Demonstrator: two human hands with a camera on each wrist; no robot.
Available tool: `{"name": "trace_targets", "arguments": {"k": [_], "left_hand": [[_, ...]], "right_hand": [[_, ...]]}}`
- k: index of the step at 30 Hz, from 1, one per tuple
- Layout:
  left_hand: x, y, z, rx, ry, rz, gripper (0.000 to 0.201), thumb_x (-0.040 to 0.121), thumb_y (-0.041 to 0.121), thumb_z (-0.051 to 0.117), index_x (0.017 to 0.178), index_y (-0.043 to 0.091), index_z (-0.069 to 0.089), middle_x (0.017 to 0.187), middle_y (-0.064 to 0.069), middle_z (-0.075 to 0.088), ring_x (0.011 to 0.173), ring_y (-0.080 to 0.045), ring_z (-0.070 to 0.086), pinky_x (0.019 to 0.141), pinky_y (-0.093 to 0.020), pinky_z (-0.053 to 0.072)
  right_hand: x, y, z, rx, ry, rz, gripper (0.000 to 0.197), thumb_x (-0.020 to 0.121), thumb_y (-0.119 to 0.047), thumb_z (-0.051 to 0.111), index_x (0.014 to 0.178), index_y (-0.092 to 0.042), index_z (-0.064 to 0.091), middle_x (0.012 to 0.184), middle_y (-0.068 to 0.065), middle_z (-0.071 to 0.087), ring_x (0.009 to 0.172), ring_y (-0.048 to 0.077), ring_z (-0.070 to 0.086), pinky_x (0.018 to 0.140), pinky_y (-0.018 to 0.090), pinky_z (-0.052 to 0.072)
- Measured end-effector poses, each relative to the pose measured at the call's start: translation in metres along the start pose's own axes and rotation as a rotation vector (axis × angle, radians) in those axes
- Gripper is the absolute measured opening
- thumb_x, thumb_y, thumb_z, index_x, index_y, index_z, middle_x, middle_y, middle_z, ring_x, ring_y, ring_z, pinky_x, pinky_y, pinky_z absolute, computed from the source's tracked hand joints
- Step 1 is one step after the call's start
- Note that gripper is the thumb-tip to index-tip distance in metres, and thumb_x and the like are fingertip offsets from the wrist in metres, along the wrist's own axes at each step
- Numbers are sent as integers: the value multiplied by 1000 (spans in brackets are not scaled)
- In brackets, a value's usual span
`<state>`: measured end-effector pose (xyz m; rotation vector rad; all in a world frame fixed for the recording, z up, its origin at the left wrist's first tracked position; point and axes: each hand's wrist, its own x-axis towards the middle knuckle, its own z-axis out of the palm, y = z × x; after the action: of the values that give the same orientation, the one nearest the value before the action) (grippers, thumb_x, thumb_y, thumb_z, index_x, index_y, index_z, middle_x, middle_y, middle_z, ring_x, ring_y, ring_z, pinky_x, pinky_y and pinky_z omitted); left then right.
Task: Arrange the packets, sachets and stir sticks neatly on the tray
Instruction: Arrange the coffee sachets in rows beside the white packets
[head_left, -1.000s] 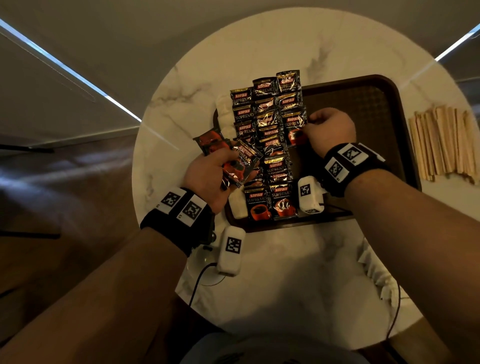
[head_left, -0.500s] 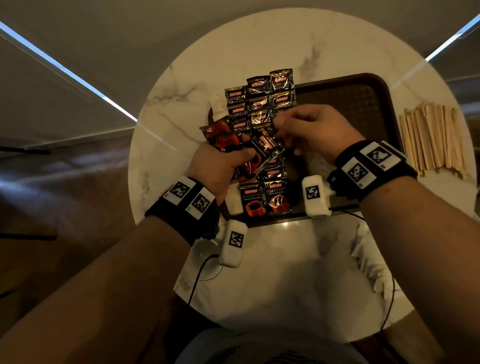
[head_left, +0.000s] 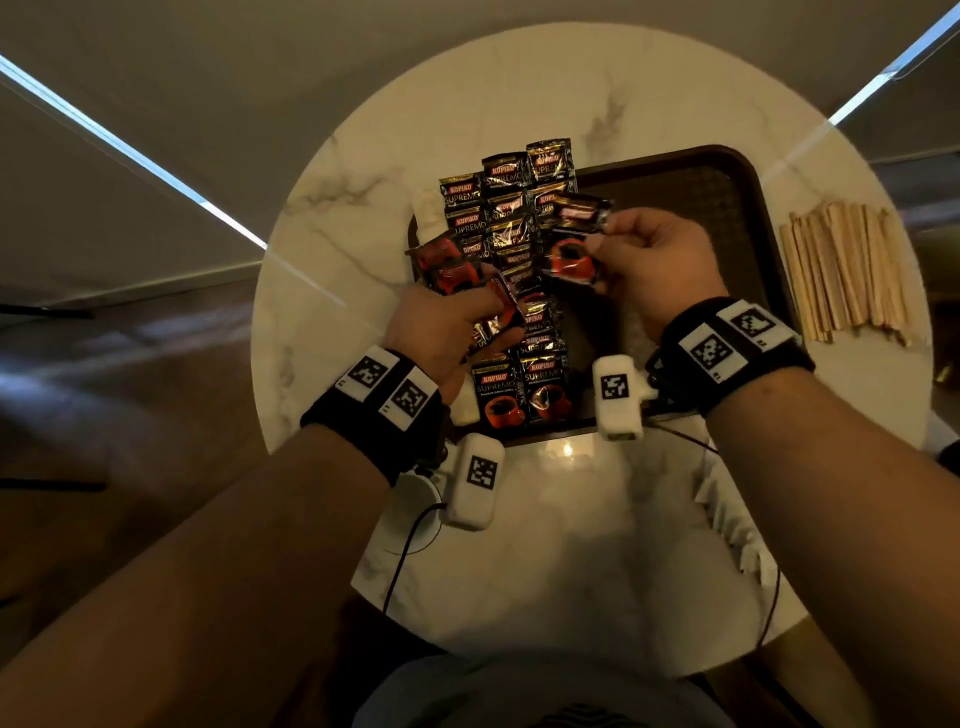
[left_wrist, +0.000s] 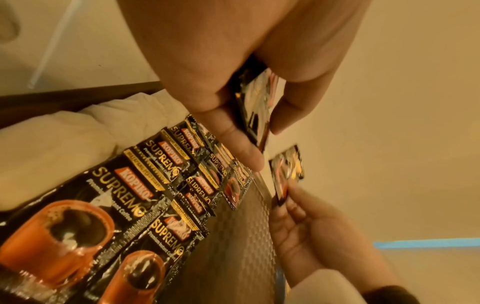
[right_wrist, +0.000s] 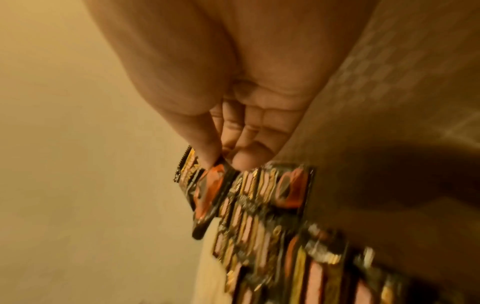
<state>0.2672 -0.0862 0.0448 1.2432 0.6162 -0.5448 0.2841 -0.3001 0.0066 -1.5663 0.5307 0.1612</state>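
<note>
Above the tray (head_left: 748, 208), right hand (head_left: 654, 265) pinches one coffee packet (head_left: 571, 254); left hand (head_left: 447, 327) grips spare packets (head_left: 447, 265) at 9 o'clock. Next, likely: lay it beside the rows (head_left: 514, 322).

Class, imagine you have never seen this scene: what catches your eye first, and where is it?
Black coffee packets overlap in rows along the left of the brown tray. Above them the right hand pinches one packet, the left hand grips several. Wooden stir sticks lie right of the tray.

Round white marble table (head_left: 545, 545) beneath both hands; dim wooden floor (head_left: 130, 364) to their left; bright light strips (head_left: 130, 150) crossing beyond.
</note>
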Motion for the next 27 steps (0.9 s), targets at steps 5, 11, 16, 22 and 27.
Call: {"name": "trace_targets", "arguments": {"k": [5,11,16,22,27], "left_hand": [[-2,0,-12,-109,101,-26,23,85,-15,53,87,3,68,94,-19,72,103,-38,74,85,-48,63],[-4,-5,-22,-108,142,-59,18,88,-12,60,91,1,72,94,-17,77,90,-31,76,77,-46,65],[-3,-9,-28,-63,162,-33,18,89,-5,69,102,8,71,102,-12,78,92,-26,76,68,-37,62],[-4,-11,-30,-97,158,-19,16,89,-5,69,99,7,70,96,-10,78,86,-23,76,72,-41,65],[-5,-11,-27,-181,150,-19,16,88,-13,61,93,1,66,84,-11,78,80,-27,77,81,-45,64]], "right_hand": [[16,20,-20,-334,82,45,15,88,-17,82,88,-25,70,83,-2,73,72,13,69,69,32,59],[18,26,-11,-431,42,67,15,91,-18,80,103,-16,72,88,-2,72,75,9,66,65,23,55],[22,35,-3,-549,89,85,15,86,-25,85,89,-26,71,90,-1,75,84,19,74,80,42,64],[23,39,1,-570,156,75,17,87,-32,83,94,-30,69,90,-7,72,84,15,72,84,42,63],[21,38,3,-604,127,86,11,93,-28,76,104,-30,73,94,-10,71,90,14,71,90,42,62]]}}
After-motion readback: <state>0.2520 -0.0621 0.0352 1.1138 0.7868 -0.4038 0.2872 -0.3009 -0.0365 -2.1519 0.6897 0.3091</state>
